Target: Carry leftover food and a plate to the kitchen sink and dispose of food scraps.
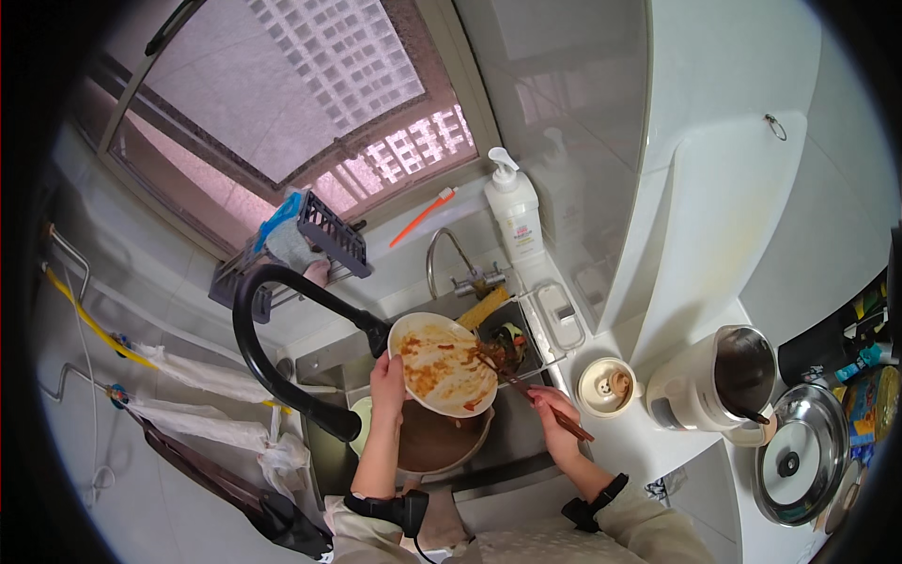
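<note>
My left hand (388, 392) grips the rim of a white plate (440, 363) smeared with orange-brown sauce, tilted over the sink (518, 423). In my right hand (555, 421) is a pair of brown chopsticks (539, 398), their tips at the plate's right edge among dark food scraps. Just beyond that edge, a strainer basket (513, 347) in the sink corner holds food waste. Below the plate sits a large pot or basin (437, 448), partly hidden by the plate and my left arm. A light green bowl (361, 423) shows behind my left wrist.
A black faucet hose (257, 352) arches close left of the plate. Behind are a small metal tap (444, 243), a yellow sponge cloth (483, 308) and a white pump bottle (514, 211). Rightward stand a cream cup (588, 388), a blender-like jug (687, 395) and a glass pot lid (800, 486).
</note>
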`<move>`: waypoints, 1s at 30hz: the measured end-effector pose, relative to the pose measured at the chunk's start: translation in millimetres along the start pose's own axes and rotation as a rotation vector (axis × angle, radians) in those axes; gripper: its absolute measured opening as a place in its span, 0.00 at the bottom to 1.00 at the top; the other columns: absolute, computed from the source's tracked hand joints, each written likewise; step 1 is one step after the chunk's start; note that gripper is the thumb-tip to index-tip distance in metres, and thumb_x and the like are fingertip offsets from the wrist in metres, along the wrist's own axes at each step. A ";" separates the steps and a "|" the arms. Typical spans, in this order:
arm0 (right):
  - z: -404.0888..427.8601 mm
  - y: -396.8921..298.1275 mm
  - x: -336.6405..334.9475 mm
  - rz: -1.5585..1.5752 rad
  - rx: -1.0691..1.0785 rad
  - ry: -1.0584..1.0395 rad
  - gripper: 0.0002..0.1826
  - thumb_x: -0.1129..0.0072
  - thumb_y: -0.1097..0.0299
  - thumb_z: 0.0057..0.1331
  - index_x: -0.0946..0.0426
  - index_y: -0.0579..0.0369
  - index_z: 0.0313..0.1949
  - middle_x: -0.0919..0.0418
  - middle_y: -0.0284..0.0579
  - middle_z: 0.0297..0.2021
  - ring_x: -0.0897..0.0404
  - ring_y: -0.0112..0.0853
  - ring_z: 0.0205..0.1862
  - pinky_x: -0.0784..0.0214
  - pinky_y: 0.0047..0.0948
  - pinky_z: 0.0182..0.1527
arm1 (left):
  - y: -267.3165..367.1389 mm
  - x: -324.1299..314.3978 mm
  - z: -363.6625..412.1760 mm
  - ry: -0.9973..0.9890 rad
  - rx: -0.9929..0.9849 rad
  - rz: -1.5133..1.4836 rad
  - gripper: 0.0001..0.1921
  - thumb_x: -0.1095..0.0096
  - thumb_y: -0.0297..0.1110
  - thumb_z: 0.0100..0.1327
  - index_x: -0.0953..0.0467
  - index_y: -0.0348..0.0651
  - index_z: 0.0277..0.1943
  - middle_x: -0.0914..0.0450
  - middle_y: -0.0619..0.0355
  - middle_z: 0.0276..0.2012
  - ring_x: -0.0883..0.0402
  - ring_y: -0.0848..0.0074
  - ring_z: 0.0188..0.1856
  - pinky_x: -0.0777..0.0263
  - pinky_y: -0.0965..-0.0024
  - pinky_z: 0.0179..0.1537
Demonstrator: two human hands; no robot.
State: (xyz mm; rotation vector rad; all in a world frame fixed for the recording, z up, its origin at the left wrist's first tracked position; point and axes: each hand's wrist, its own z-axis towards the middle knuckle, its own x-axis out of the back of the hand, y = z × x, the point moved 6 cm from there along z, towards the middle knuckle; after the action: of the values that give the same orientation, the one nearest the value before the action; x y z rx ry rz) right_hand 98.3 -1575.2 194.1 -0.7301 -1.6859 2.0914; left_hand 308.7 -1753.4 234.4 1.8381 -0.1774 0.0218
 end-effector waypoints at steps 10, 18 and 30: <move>4.5 4.5 3.0 -0.148 0.083 0.088 0.06 0.53 0.75 0.58 0.27 0.63 0.31 0.26 0.47 0.33 0.28 0.32 0.36 0.37 0.25 0.41 | -1.4 2.3 -8.6 0.013 0.041 0.058 0.14 0.60 0.34 0.59 0.33 0.40 0.46 0.25 0.58 0.32 0.23 0.79 0.26 0.27 0.77 0.19; 7.5 14.6 -1.4 -0.079 0.044 0.013 0.06 0.53 0.74 0.58 0.27 0.63 0.30 0.26 0.46 0.34 0.28 0.32 0.37 0.37 0.26 0.42 | -22.4 9.5 -8.3 0.019 0.123 -0.026 0.14 0.59 0.36 0.58 0.34 0.39 0.44 0.25 0.56 0.32 0.22 0.76 0.27 0.26 0.74 0.20; 8.1 -9.3 12.9 0.325 -0.139 0.139 0.11 0.58 0.67 0.62 0.31 0.63 0.36 0.27 0.48 0.35 0.26 0.33 0.36 0.33 0.25 0.41 | -123.0 74.5 -39.7 -0.014 0.256 -0.442 0.15 0.60 0.40 0.61 0.35 0.40 0.46 0.25 0.57 0.32 0.23 0.79 0.27 0.30 0.80 0.21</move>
State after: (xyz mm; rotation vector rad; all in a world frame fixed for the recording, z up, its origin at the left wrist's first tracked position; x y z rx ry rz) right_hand 82.7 -1572.1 202.2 -1.2364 -1.7427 2.0827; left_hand 401.8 -1691.5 135.6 2.0969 0.2348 -0.2893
